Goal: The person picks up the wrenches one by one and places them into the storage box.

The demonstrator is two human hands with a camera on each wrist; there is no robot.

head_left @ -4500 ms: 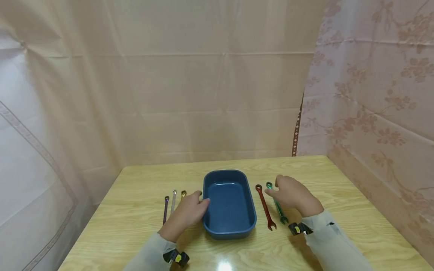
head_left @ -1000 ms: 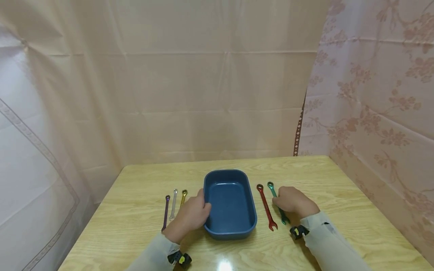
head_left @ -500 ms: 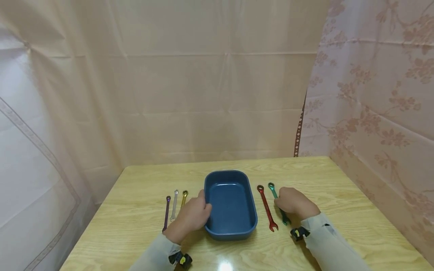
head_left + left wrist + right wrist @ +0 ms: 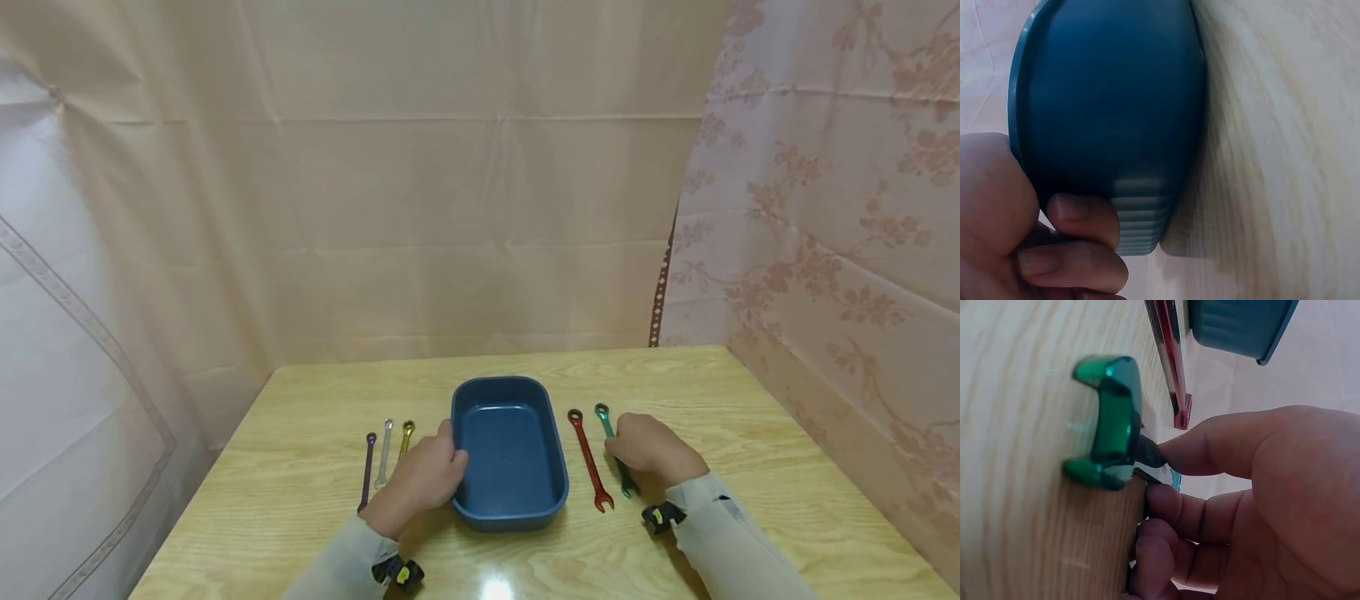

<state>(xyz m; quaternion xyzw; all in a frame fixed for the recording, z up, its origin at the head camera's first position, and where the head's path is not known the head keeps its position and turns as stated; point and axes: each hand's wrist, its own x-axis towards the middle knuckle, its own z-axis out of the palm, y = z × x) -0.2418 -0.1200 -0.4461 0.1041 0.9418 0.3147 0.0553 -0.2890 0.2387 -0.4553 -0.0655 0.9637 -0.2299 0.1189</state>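
In the head view a dark blue rectangular bin (image 4: pixel 510 467) stands on the table, its inside bare. My left hand (image 4: pixel 429 475) grips its left rim, thumb over the edge; in the left wrist view the curled fingers (image 4: pixel 1088 219) lie against the bin wall (image 4: pixel 1116 106). My right hand (image 4: pixel 654 448) pinches the shaft of a green combination wrench (image 4: pixel 603 417) to the right of the bin. The right wrist view shows the wrench's open end (image 4: pixel 1113 422) close over the wood, with the thumb (image 4: pixel 1210 447) on one side of the shaft and fingers on the other.
A red wrench (image 4: pixel 589 458) lies between the bin and the green one. Left of the bin lie a purple wrench (image 4: pixel 367 471), a silver wrench (image 4: pixel 385 450) and a gold wrench (image 4: pixel 407 433), partly behind the left hand. Curtains (image 4: pixel 480 208) hang behind the table (image 4: pixel 300 500).
Since the earliest frame my right hand has come down from above the green wrench and closed its fingers on the shaft. The left hand has tightened on the bin rim. Little differs over the last second.
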